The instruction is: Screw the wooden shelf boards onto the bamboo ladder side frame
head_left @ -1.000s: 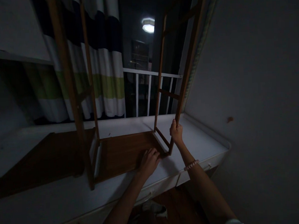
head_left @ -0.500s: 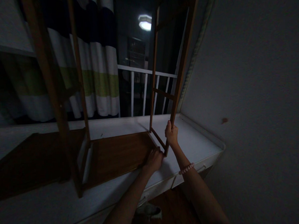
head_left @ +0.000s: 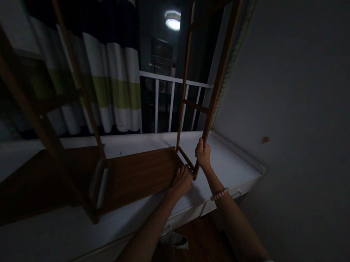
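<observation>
My right hand (head_left: 203,153) is wrapped round the front post of a wooden ladder-shaped side frame (head_left: 217,93), close to its foot. Low at the front corner of a brown wooden shelf board (head_left: 142,175), my left hand (head_left: 182,180) has its fingers curled over the board's edge, beside the foot of that frame. The board lies low over the white ledge, between this frame and a second wooden side frame (head_left: 50,141) on the left, which leans outward to the left. My left hand hides the front corner joint.
Another brown wooden board (head_left: 45,180) lies on the white ledge (head_left: 229,159) at the left. Behind are a striped curtain (head_left: 118,87) and a white window railing (head_left: 160,75). A wall (head_left: 302,101) stands at the right. Below, a shoe (head_left: 176,240) rests on the floor.
The left side frame has tipped further to the left at its top. My left hand has shifted slightly up at the corner; my right hand keeps its hold on the post.
</observation>
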A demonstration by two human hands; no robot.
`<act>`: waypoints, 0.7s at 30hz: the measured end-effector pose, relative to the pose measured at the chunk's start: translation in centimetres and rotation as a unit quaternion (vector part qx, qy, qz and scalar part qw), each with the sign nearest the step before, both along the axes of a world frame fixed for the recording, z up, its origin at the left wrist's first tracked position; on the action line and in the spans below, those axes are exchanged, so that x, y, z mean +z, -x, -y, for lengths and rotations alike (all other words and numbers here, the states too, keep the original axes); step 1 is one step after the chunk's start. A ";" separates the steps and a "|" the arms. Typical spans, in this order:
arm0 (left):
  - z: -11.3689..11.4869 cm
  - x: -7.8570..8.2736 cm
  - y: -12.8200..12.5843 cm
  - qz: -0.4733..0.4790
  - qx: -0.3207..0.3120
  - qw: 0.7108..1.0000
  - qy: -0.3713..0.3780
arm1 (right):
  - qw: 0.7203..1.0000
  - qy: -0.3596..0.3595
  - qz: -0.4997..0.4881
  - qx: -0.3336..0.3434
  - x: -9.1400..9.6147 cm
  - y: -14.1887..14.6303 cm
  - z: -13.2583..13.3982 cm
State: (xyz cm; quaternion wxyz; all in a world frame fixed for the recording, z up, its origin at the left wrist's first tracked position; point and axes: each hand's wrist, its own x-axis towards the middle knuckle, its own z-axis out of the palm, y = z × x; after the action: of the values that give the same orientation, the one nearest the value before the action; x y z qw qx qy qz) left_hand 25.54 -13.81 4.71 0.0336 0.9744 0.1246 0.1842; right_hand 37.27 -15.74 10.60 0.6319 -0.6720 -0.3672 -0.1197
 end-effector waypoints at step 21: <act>0.3 -0.5 -0.1 -0.016 -0.022 1.000 -0.005 | 1.000 -0.008 -0.008 0.014 0.0 0.4 -0.3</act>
State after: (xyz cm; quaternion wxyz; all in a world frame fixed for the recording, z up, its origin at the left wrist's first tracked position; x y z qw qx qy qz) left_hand 25.60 -14.16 4.22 0.0313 0.9798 0.1025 0.1687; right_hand 36.87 -15.39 10.58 0.6417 -0.6629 -0.3703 -0.1079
